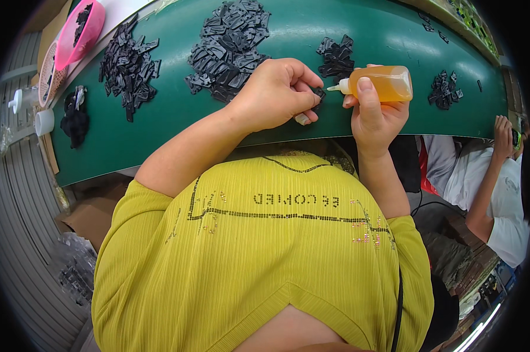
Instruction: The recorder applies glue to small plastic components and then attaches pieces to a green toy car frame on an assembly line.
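Observation:
My left hand (281,94) pinches a small black plastic part (318,92) between thumb and fingers, above the near side of the green table. My right hand (375,111) is wrapped round a clear squeeze bottle (388,83) of amber liquid, tilted on its side. The bottle's pale narrow nozzle (333,88) points left, close to the part; whether it touches cannot be made out. Just beyond both hands lies a small pile of black parts (336,57). A larger heap of the same parts (233,47) spreads beyond my left hand.
Further left on the green table (177,126) lie another black heap (130,70) and a dark cloth-like bundle (75,117). A pink basket (95,26) stands at the far left. Another small pile (445,91) sits right, near a co-worker's hand (503,134) at the table's edge.

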The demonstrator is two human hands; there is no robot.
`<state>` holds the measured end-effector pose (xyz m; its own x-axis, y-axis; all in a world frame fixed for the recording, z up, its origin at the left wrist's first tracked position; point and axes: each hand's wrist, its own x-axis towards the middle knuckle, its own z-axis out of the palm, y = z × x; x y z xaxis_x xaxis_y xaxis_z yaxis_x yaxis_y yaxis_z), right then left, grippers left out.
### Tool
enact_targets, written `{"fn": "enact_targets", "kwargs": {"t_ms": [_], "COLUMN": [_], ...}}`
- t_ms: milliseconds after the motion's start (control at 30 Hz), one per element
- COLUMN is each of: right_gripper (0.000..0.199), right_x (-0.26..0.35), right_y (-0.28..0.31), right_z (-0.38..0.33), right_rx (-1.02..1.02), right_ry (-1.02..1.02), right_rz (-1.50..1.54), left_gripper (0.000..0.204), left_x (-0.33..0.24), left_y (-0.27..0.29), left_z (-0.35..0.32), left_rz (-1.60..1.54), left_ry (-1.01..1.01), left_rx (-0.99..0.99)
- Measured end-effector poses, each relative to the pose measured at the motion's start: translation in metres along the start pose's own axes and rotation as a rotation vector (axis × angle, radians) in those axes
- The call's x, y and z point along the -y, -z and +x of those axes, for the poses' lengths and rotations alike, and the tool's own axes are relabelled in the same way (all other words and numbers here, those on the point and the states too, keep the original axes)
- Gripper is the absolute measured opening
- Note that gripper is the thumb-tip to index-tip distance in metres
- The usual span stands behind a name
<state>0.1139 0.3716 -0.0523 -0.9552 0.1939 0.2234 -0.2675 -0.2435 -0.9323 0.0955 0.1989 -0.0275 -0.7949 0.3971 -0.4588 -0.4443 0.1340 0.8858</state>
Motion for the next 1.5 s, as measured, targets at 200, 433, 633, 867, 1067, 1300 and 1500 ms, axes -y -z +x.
{"fn": "enact_targets", "kwargs": {"t_ms": [200, 433, 633, 867, 1067, 1300, 1500], "right_gripper": [0.018, 0.023, 0.029, 0.027, 0.025, 0.022, 0.033], "right_x": [0.002, 0.003, 0.002, -0.001, -0.001, 0.002, -0.008], "right_y": [0.005, 0.009, 0.010, 0.013, 0.012, 0.010, 0.035], "right_z": [0.002, -0.002, -0.004, -0.005, -0.005, 0.011, 0.013], "right_rx": [-0.064, 0.071, 0.116, 0.166, 0.182, -0.080, -0.044], "right_ry": [-0.040, -0.083, -0.100, -0.055, -0.059, -0.211, -0.273], "right_rz": [0.195, 0.231, 0.166, 0.080, 0.034, 0.421, 0.626], "left_gripper": [0.020, 0.024, 0.023, 0.023, 0.023, 0.024, 0.023], "left_x": [0.001, -0.004, -0.003, -0.003, -0.004, -0.004, -0.014], "left_y": [0.002, 0.003, 0.003, 0.003, 0.003, 0.007, 0.000], "left_z": [0.001, 0.002, 0.002, 0.002, 0.002, 0.000, 0.014], "left_rz": [-0.062, -0.090, -0.095, -0.098, -0.094, -0.094, -0.004], "left_ry": [0.000, 0.039, 0.030, 0.032, 0.033, 0.024, -0.227], "left_rx": [0.000, 0.002, 0.001, 0.003, 0.001, -0.026, -0.093]}}
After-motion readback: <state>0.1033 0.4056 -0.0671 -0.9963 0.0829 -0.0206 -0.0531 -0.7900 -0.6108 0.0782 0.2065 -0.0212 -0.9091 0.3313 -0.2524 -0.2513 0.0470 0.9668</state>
